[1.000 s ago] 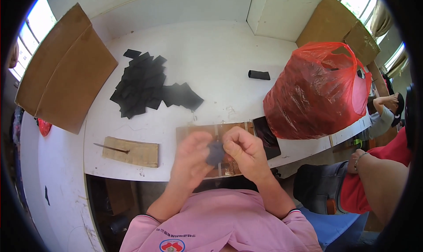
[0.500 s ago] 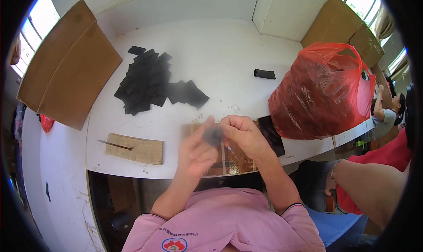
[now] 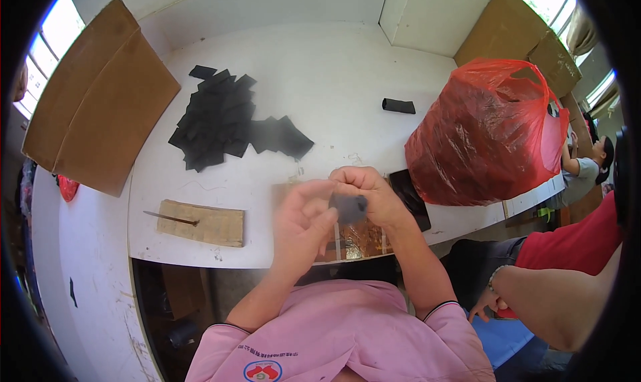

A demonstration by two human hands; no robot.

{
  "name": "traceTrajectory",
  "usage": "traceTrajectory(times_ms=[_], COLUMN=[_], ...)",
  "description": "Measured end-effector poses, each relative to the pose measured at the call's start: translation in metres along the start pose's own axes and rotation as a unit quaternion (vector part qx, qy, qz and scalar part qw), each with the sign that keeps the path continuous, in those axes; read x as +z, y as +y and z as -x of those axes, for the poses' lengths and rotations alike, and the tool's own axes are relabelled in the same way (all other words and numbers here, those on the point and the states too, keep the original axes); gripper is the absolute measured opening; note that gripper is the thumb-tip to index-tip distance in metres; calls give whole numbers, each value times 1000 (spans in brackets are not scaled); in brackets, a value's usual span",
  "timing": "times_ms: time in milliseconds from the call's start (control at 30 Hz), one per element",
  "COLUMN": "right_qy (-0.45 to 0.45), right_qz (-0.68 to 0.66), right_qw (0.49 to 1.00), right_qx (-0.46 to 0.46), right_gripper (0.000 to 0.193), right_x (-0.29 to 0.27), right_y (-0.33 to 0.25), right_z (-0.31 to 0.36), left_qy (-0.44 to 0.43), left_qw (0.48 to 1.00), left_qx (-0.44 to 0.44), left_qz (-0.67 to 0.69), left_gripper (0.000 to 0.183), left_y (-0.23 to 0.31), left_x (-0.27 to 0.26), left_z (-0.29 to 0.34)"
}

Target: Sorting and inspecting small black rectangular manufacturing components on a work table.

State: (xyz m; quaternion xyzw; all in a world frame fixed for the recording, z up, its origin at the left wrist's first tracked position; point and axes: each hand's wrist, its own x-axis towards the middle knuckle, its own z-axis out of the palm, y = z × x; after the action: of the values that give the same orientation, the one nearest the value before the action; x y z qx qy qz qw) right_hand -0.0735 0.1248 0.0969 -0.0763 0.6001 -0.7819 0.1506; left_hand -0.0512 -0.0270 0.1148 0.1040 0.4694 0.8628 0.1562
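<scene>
Small dark square piece (image 3: 350, 207), thin and flat, pinched between both hands just above the near edge of the white surface (image 3: 347, 88). Right hand (image 3: 366, 194) clenched on its upper and right edges; left hand (image 3: 302, 223), blurred, grasping the lower left corner. Probably light, soft and easily creased, best taken by the edges. Directly beneath the hands, a brown board with shiny foil (image 3: 360, 238). Beyond the left hand, a heap of black pieces (image 3: 224, 118); further left, a cardboard slab with a thin blade (image 3: 200, 223). Right of the right hand, a bulging red plastic bag (image 3: 484, 131).
</scene>
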Motion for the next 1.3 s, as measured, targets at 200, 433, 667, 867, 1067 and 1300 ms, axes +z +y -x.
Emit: traceTrajectory(times_ms=[200, 433, 667, 867, 1067, 1300], right_qy=[61, -12, 41, 151, 22, 91], right_qz=[-20, 9, -35, 185, 549, 567], right_qw=[998, 998, 998, 960, 815, 783], right_qx=[-6, -56, -20, -147, -186, -240], right_gripper=[17, 18, 17, 15, 28, 24], right_x=[5, 1, -7, -2, 18, 5], right_y=[29, 11, 42, 12, -43, 13], right_z=[12, 3, 9, 24, 27, 22], left_qy=[-4, -3, 74, -24, 104, 46], left_qw=[982, 878, 978, 922, 984, 971], left_qx=[-82, -154, 53, 211, 133, 147], left_qz=[170, 453, -188, -324, -49, -183], left_gripper=[26, 25, 31, 10, 5, 10], left_y=[-36, -20, -23, -16, -7, -37], left_x=[-41, -23, -20, -21, -10, -35], left_z=[0, -3, -4, -13, -2, -6])
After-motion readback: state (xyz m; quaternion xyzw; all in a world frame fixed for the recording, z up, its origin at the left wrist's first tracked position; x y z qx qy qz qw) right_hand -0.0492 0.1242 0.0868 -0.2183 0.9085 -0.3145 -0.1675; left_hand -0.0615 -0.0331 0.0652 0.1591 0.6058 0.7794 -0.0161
